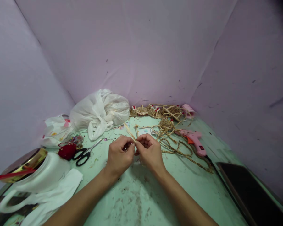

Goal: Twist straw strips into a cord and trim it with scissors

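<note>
My left hand (121,153) and my right hand (149,151) meet over the middle of the table, thumbs and forefingers pinched close together. Between them they grip a pale straw-coloured fibre strand (130,131), whose free ends stick up past the fingertips. How the strand runs inside the fingers is hidden. Just beyond and to the right of my hands, a braided straw cord (179,152) lies in loose loops. A small coiled bundle of the same fibre (166,124) rests behind it.
Black-handled scissors (86,154), a red yarn ball (67,151) and a white mug-like pot (46,171) stand left. Behind are a white plastic bag (103,110) and woven pieces with red and white beads (146,110). A pink glue gun (195,141) and dark flat device (247,194) lie right.
</note>
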A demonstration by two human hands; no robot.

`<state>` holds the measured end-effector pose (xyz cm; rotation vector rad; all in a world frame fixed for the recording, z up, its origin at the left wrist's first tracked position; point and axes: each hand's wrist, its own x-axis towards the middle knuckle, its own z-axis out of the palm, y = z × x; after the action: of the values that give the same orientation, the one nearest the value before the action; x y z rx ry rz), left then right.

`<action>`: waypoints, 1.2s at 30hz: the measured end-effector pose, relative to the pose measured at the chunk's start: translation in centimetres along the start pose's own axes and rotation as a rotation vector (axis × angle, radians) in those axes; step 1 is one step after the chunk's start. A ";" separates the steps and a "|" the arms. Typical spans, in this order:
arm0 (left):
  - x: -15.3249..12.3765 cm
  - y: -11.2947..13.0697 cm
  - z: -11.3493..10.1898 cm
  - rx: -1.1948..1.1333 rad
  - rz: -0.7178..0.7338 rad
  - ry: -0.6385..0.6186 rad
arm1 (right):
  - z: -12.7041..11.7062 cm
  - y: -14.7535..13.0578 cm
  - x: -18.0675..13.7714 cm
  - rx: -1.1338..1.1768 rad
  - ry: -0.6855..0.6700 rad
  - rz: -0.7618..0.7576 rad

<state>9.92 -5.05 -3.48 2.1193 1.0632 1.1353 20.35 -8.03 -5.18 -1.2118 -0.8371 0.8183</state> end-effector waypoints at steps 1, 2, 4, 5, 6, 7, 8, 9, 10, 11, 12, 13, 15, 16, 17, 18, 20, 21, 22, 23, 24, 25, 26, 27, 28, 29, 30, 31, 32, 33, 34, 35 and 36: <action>0.0 0.0 -0.1 0.018 0.028 -0.019 | 0.0 0.0 0.0 0.010 -0.003 0.002; 0.0 0.0 -0.2 0.025 0.044 -0.036 | 0.0 -0.1 0.0 0.019 -0.010 0.004; 0.2 0.1 -0.5 0.006 0.019 -0.048 | -0.1 -0.3 0.0 0.021 -0.039 0.012; 0.4 0.2 -0.8 -0.019 -0.025 -0.042 | -0.1 -0.4 0.0 0.013 -0.055 0.017; 0.7 0.3 -1.0 -0.047 -0.082 -0.032 | -0.2 -0.5 0.0 0.003 -0.071 0.022; 0.9 0.3 -1.3 -0.075 -0.144 -0.025 | -0.2 -0.6 0.0 -0.007 -0.085 0.026; 1.2 0.4 -1.5 -0.097 -0.196 -0.036 | -0.2 -0.7 0.0 -0.015 -0.096 0.029; 1.5 0.4 -1.8 -0.112 -0.234 -0.067 | -0.2 -0.8 0.0 -0.020 -0.107 0.030; 1.7 0.5 -2.0 -0.119 -0.257 -0.115 | -0.2 -0.8 0.0 -0.021 -0.115 0.032; 1.9 0.5 -2.1 -0.119 -0.269 -0.167 | -0.2 -0.8 -0.1 -0.021 -0.123 0.034; 2.1 0.5 -2.3 -0.114 -0.276 -0.213 | -0.2 -0.7 -0.1 -0.023 -0.128 0.036; 2.2 0.5 -2.3 -0.108 -0.278 -0.248 | -0.2 -0.7 -0.1 -0.026 -0.132 0.036; 2.3 0.5 -2.3 -0.092 -0.279 -0.272 | -0.2 -0.5 -0.1 -0.022 -0.140 0.036; 2.3 0.4 -2.3 -0.085 -0.279 -0.266 | -0.2 -0.5 -0.1 -0.013 -0.145 0.037; 2.3 0.3 -2.3 -0.079 -0.279 -0.255 | -0.2 -0.5 0.0 -0.001 -0.152 0.040; 2.3 0.1 -2.2 -0.075 -0.285 -0.238 | -0.2 -0.5 0.0 0.017 -0.157 0.046; 2.5 -0.2 -2.3 -0.066 -0.313 -0.186 | -0.3 -0.5 0.1 0.058 -0.160 0.069; 2.5 -0.4 -2.4 -0.063 -0.329 -0.160 | -0.3 -0.6 0.1 0.077 -0.160 0.082; 2.6 -0.5 -2.5 -0.059 -0.344 -0.139 | -0.2 -0.7 0.1 0.093 -0.159 0.096; 2.7 -0.6 -2.6 -0.054 -0.358 -0.117 | -0.2 -0.7 0.1 0.111 -0.158 0.110; 2.8 -0.7 -2.7 -0.047 -0.370 -0.095 | -0.2 -0.8 0.1 0.129 -0.155 0.126; 2.8 -0.7 -2.7 -0.040 -0.377 -0.074 | -0.1 -0.9 0.1 0.148 -0.154 0.143; 2.8 -0.6 -2.8 -0.032 -0.380 -0.053 | -0.1 -0.9 0.1 0.170 -0.151 0.157; 2.8 -0.5 -2.8 -0.025 -0.378 -0.038 | -0.1 -0.9 0.1 0.190 -0.149 0.168; 2.8 -0.4 -2.7 -0.024 -0.369 -0.031 | -0.1 -0.8 0.0 0.204 -0.143 0.176; 2.7 -0.3 -2.6 -0.031 -0.352 -0.035 | -0.1 -0.7 0.0 0.217 -0.136 0.181; 2.6 -0.1 -2.5 -0.047 -0.332 -0.053 | -0.2 -0.7 0.0 0.229 -0.130 0.186; 2.6 0.0 -2.4 -0.068 -0.312 -0.078 | -0.3 -0.6 0.1 0.244 -0.124 0.194; 2.5 0.2 -2.3 -0.091 -0.296 -0.104 | -0.5 -0.6 0.1 0.259 -0.121 0.202; 2.4 0.3 -2.2 -0.110 -0.284 -0.125 | -0.6 -0.6 0.1 0.270 -0.119 0.209; 2.3 0.4 -2.1 -0.120 -0.276 -0.141 | -0.7 -0.7 0.2 0.275 -0.121 0.212; 2.2 0.4 -2.0 -0.122 -0.273 -0.150 | -0.7 -0.8 0.2 0.269 -0.124 0.213; 2.2 0.4 -2.0 -0.117 -0.272 -0.155 | -0.7 -0.8 0.3 0.255 -0.128 0.216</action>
<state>9.14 -3.38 -1.16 1.8717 1.1414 0.8681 21.20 -8.24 -4.43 -1.0417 -0.6870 1.1520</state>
